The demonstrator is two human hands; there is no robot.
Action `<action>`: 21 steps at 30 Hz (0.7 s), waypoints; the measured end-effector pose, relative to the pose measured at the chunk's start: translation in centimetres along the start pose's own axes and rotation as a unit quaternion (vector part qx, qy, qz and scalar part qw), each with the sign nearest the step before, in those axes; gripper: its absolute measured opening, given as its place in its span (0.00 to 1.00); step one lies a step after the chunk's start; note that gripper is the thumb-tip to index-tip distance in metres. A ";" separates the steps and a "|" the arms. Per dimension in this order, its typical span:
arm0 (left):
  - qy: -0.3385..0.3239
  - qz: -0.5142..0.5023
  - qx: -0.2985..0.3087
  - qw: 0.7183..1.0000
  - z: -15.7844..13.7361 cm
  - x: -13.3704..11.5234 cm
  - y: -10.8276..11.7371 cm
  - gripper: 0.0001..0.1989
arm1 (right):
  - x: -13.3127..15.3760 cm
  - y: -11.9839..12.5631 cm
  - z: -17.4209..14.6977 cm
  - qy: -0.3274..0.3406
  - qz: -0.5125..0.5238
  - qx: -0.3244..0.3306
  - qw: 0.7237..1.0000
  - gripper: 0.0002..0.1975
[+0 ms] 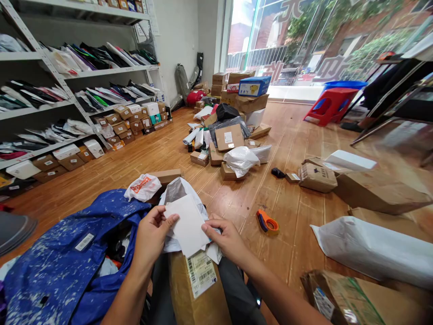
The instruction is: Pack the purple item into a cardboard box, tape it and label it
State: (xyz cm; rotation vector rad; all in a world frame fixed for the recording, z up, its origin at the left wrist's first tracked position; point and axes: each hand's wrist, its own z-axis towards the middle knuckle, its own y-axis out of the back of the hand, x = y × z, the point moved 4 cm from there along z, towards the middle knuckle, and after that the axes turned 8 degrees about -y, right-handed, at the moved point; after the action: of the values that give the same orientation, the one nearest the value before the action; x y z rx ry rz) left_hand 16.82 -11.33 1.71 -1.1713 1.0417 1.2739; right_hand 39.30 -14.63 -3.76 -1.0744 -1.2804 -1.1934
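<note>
Between my two hands is a blank white card point(187, 223), held up in front of me. My left hand point(156, 228) pinches its left edge between thumb and fingers. On the opposite edge, my right hand point(219, 231) grips it with the thumb on top. Just behind the card sits an opened white plastic mailer bag point(181, 187); its grey inside shows at the mouth. Below lies a brown cardboard box point(199, 307) on my lap, bearing a white shipping label point(202, 273) with barcodes. What the fingertips touch behind the card is hidden.
A blue sack point(84, 225) lies open at the left. An orange tape dispenser point(268, 222) rests on the wooden floor to the right. Ahead is a pile of parcels point(230, 135); more boxes point(382, 187) lie at right. Shelves point(111, 70) of packages line the left wall.
</note>
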 end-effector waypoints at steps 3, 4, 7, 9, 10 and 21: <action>-0.019 -0.010 -0.045 0.999 0.1 -0.9 0.7 0.24 | 0.1 0.2 -0.1 0.000 0.012 -0.001 1.000 0.28; -0.047 -0.024 -0.076 0.996 0.1 -1.4 1.1 0.22 | 0.1 0.3 -0.1 -0.001 0.021 -0.002 1.000 0.28; -0.224 -0.044 -0.136 0.964 -0.9 -3.5 2.2 0.12 | 0.1 0.3 -0.1 -0.004 0.049 -0.007 0.999 0.28; -0.360 0.031 -0.061 0.930 -2.1 -4.5 1.9 0.07 | -0.1 0.2 -0.1 -0.021 0.076 -0.008 0.997 0.29; -0.409 0.093 0.010 0.908 -2.7 -4.5 1.3 0.07 | -0.3 0.1 0.0 -0.035 0.092 -0.005 0.995 0.30; -0.460 0.315 0.272 0.785 -5.1 -0.3 -0.7 0.15 | -0.4 -0.1 -0.4 -0.043 0.120 -0.008 0.992 0.33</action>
State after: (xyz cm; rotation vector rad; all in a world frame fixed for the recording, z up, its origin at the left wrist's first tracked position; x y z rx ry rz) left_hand 17.78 -16.38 1.38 0.3316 0.9282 1.6191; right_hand 39.30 -15.02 -4.13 -1.2639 -1.1706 -0.9862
